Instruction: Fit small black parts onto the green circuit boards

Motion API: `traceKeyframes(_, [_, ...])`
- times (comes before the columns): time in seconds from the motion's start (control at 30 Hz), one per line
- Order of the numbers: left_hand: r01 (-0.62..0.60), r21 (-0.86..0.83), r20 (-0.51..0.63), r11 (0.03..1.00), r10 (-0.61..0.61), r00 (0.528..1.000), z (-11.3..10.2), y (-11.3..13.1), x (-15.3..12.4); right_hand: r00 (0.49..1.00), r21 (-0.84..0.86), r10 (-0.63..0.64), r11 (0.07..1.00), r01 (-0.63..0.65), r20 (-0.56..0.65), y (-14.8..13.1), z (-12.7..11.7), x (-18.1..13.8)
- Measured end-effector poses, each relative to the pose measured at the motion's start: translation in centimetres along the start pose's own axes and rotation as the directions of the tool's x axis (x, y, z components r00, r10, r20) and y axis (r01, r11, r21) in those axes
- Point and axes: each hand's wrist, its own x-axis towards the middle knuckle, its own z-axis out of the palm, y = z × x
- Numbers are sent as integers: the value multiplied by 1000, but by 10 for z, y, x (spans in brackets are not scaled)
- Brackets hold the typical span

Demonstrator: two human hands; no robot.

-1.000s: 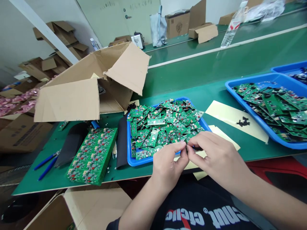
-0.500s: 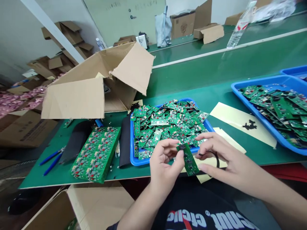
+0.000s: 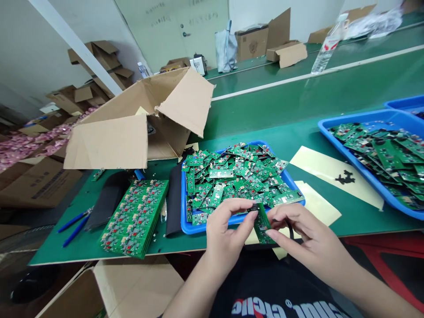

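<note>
— Green bench mat [image 3: 298, 101] up front: what lies on it?
— One blue plastic tray [image 3: 188, 226] heaped with small boards.
— And the hands?
— Left hand [image 3: 227, 236] and right hand [image 3: 306, 240] both pinch a narrow green circuit board [image 3: 262, 223] (just before the tray's near rim), fingers clamped on it.

Green bench [image 3: 291, 101]. Landmark: blue tray [image 3: 188, 223] heaped with boards. Left of tray: black strip [image 3: 173, 201], board stack [image 3: 135, 216], pliers [image 3: 74, 222]. Behind-left: open carton [image 3: 132, 119]. Right: yellow sheets [image 3: 331, 170], then second tray [image 3: 364, 174]. Far behind: bottle [image 3: 326, 46].
</note>
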Motion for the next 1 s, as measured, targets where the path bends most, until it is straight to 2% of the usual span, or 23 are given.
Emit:
traceKeyframes(0.1, [-23, 24, 1, 999, 23, 1000, -1, -1, 4, 999, -39, -35, 999, 34, -8, -1, -1, 1])
traceKeyframes(0.2, [-115, 34, -17, 993, 116, 993, 0, -1, 5, 999, -49, -39, 998, 38, -8, 0, -1, 2])
traceKeyframes(0.3, [-187, 25, -44, 982, 188, 981, 2, -3, 5, 1000, -37, 3, 999, -4, -4, 2, -3, 2])
traceKeyframes(0.37, [-195, 7, -64, 981, 195, 979, 3, -4, 5, 999, -24, 40, 999, -40, 9, 3, -4, 2])
traceKeyframes(0.63, [-76, -8, -89, 997, 75, 993, 8, -5, 2, 991, 46, 131, 990, -133, 36, 6, -5, 3])
traceKeyframes(0.87, [90, -29, -108, 995, -93, 990, 14, -13, -3, 993, 59, 116, 991, -117, 23, 9, -3, 8])
traceKeyframes(0.93, [148, -57, -80, 987, -152, 985, 16, -15, -2, 993, 54, 114, 992, -115, 24, 11, -3, 9])
traceKeyframes(1.0, [192, -93, -3, 977, -193, 981, 15, -16, 2, 993, 49, 112, 992, -113, 28, 13, -3, 11])
